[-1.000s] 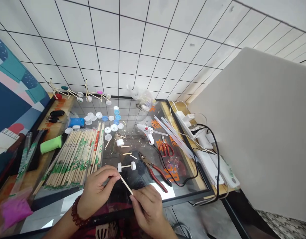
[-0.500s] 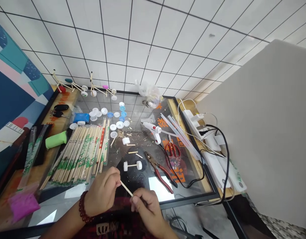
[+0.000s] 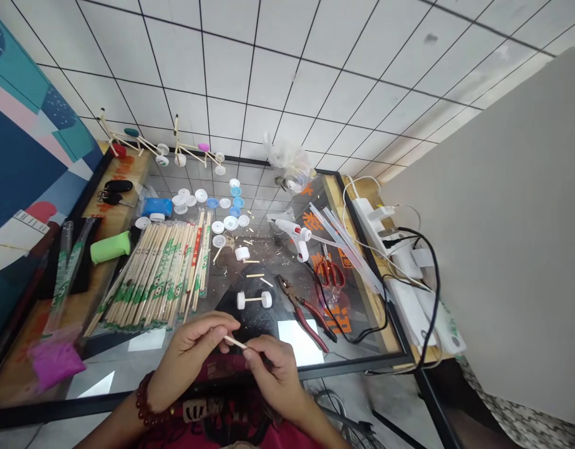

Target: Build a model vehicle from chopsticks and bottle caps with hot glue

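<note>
Between my two hands, over the table's front edge, is a short wooden stick. My left hand, with a beaded bracelet on the wrist, pinches its left end. The other end sits between the thumb and fingers of my right hand. Just beyond lies a pair of white bottle caps joined by a stick. Pliers with red handles rest open to the right. Farther back are a white cap with a stick and small cut stick pieces.
Packed chopsticks cover the left side. Loose bottle caps lie behind. A white glue gun, red scissors and glue sticks are at right, near a power strip. Stick models stand at the back.
My left hand has turned, its fingers now stretched over the stick instead of curled. The stick lies flatter, and less of it shows between my hands. The view has shifted slightly.
</note>
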A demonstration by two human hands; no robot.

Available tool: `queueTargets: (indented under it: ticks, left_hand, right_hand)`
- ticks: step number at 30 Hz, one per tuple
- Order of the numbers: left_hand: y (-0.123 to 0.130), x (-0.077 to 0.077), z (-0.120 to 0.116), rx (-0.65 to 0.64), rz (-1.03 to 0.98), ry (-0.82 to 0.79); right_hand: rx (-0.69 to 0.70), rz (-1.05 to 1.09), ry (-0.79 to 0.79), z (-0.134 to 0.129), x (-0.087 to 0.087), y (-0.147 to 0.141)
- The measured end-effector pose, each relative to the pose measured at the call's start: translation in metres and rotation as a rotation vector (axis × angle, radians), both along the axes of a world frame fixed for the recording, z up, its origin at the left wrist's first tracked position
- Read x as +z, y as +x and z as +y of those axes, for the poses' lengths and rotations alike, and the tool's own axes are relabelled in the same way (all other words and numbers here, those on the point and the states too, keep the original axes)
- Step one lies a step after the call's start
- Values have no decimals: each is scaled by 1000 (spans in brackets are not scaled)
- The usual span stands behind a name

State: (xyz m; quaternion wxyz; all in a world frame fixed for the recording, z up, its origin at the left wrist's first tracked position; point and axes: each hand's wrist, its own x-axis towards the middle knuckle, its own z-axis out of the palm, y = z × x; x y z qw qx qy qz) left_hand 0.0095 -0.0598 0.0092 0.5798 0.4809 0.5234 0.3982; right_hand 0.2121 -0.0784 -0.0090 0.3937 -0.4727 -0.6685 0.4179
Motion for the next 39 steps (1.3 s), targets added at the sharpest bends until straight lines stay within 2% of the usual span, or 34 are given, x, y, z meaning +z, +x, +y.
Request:
queueTargets:
  ticks: [4, 6, 8, 9, 11, 12, 14, 18, 22, 28, 35, 39]
  left_hand:
    - [1, 0, -1, 188, -257, -77]
    - [-12, 4, 3, 229, -221, -31]
    - [-32, 10, 10, 257, 73, 101]
    - [-42, 13, 14, 308, 333, 215]
    - [-58, 20, 21, 256, 786, 423]
    - [-62, 23, 23, 214, 932, 456]
    - [-62, 26, 26, 89, 1126, 419]
    - [-45, 24, 28, -159, 1357, 120]
    - [-41, 24, 32, -301, 1345, -71]
    - [-52, 22, 30, -341, 1279, -111]
    - [-45, 13, 19, -194, 1298, -79]
    - [-45, 13, 18, -64, 1330, 25]
  right_hand:
    - [91, -22, 60, 1, -2, -6]
    - [72, 0, 54, 1, -4, -7]
    - [38, -36, 85, 1, -7, -8]
    - [27, -84, 125, 1, -9, -7]
    - [15, -207, 222, 2, -12, -5]
    - [6, -258, 266, 2, -13, -4]
    - [-31, -325, 336, 2, -14, 0]
    - [-111, -420, 405, 0, -15, 9]
    - [-118, -472, 410, -3, -18, 12]
    - [-106, -549, 400, -2, -21, 10]
    - [-62, -531, 399, 0, -19, 11]
    - [-28, -503, 384, -1, -18, 11]
